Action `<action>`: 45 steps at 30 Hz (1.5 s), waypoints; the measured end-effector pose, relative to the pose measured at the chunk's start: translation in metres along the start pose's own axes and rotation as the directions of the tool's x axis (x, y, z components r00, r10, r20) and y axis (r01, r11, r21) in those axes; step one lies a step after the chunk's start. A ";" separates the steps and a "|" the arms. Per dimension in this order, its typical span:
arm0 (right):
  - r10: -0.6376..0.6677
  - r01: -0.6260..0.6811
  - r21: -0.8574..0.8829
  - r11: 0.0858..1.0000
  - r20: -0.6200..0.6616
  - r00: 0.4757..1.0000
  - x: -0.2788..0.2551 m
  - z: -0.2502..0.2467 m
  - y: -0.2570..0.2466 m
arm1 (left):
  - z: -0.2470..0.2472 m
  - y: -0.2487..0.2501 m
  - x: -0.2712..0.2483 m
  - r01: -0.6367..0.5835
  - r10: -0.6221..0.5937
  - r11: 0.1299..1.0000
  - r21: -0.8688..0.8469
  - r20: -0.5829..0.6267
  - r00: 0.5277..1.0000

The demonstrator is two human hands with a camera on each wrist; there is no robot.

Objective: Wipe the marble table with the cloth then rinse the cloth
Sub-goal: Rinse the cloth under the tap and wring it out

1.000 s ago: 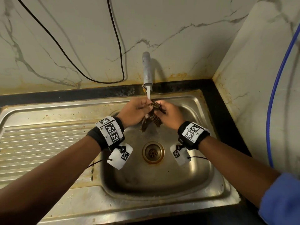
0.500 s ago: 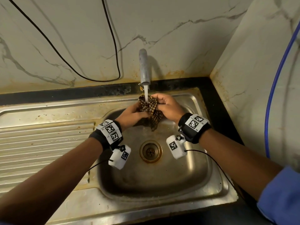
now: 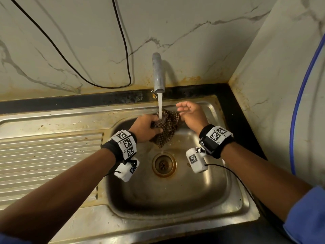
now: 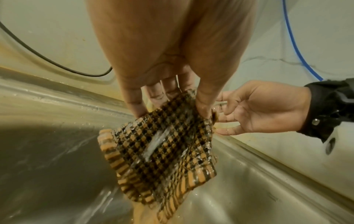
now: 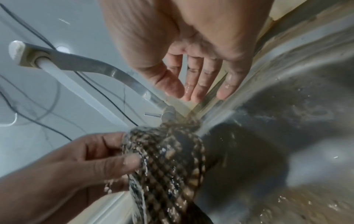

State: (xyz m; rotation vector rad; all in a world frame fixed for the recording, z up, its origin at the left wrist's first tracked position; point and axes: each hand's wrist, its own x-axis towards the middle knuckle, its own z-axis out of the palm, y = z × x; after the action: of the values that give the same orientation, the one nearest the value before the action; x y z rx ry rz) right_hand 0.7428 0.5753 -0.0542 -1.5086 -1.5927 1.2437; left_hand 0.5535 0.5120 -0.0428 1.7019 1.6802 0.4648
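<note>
A brown and black checked cloth (image 3: 167, 127) hangs wet under the running tap (image 3: 158, 74), over the steel sink basin (image 3: 175, 191). My left hand (image 3: 146, 127) pinches its top edge between thumb and fingers; the left wrist view shows the cloth (image 4: 164, 145) dangling below the left hand (image 4: 168, 97) with water streaming over it. My right hand (image 3: 190, 113) hovers just right of the cloth with its fingers spread and relaxed, holding nothing; the right wrist view shows that right hand (image 5: 201, 84) wet and apart from the cloth (image 5: 168, 163).
The sink's ribbed drainboard (image 3: 49, 159) lies to the left, the drain (image 3: 163, 164) sits below the cloth. Marble walls close the back and right. A black cable (image 3: 123, 50) hangs on the back wall and a blue hose (image 3: 299, 103) runs down the right.
My right hand has let go of the cloth and opened beside it. The left hand alone now holds the cloth under the stream, and the cloth hangs looser.
</note>
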 end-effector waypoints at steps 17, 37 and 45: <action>-0.046 0.047 -0.045 0.998 0.028 0.999 -0.020 0.032 0.002 | 0.009 0.010 -0.009 -0.019 -0.050 0.955 -0.296 -0.225 0.973; 0.210 -0.297 0.301 0.906 0.289 0.934 -0.035 0.059 -0.030 | 0.013 0.034 -0.011 0.262 -0.279 0.372 -0.891 0.162 0.947; 0.097 -0.226 0.371 0.901 0.335 0.937 -0.049 0.066 -0.018 | 0.017 0.034 -0.013 0.312 -0.308 0.354 -0.882 0.205 0.929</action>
State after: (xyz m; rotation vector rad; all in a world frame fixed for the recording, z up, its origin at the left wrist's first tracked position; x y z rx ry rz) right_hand 0.6839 0.5149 -0.0538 -1.2418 -1.2927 1.8534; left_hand 0.5883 0.4981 -0.0281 0.5240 1.2607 0.9647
